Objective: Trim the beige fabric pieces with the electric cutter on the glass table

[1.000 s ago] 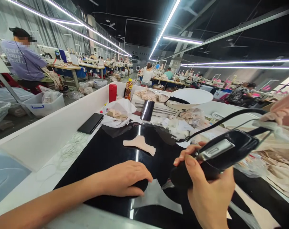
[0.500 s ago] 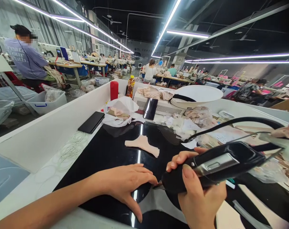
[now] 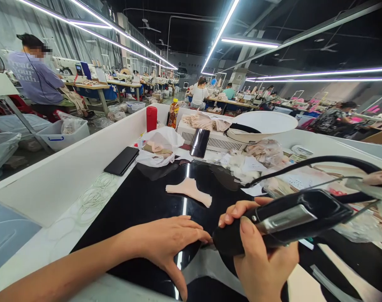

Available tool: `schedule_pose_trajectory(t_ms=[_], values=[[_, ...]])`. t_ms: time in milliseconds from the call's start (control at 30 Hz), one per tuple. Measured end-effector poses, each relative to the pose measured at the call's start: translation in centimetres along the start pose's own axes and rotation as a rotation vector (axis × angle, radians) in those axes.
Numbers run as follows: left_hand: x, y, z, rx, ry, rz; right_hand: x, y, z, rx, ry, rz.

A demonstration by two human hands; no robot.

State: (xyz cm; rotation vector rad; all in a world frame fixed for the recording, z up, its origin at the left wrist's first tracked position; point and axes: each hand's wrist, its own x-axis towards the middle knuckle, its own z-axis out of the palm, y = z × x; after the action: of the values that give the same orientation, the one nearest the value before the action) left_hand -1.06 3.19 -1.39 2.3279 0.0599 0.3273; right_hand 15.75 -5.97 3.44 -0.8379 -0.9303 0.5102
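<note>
My right hand [image 3: 262, 251] is wrapped round a black corded handheld power tool [image 3: 291, 218] with a shiny metal plate on its side. Its nose points left and down toward the glossy black work surface [image 3: 128, 218]. My left hand [image 3: 166, 241] lies palm down with thumb spread, its fingertips close by the tool's nose. Below both hands is a greyish, see-through curved piece [image 3: 206, 266], partly covered by them. The tool's working tip is hidden. Ahead of the hands, a pale pink fabric piece [image 3: 189, 191] rests flat on the black surface.
A black phone-like slab [image 3: 121, 161] and coiled pale cords [image 3: 95, 199] lie at left. A white plastic bag [image 3: 162, 144], red container [image 3: 151, 118] and drink bottle [image 3: 173, 114] stand behind. The tool's black cable [image 3: 317, 159] arches over fabric scraps at right. Other people sit at machines beyond.
The tool's nose and my left fingertips have come slightly closer together. Both hands otherwise keep their places, and the view has shifted a little.
</note>
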Motion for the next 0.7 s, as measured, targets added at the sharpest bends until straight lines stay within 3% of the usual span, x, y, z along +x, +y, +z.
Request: schedule_pose_trajectory(t_ms=[700], values=[[-0.1, 0.1, 0.1, 0.0, -0.009, -0.025, -1.6, -1.0, 0.6, 0.071, -0.109, 0.013]])
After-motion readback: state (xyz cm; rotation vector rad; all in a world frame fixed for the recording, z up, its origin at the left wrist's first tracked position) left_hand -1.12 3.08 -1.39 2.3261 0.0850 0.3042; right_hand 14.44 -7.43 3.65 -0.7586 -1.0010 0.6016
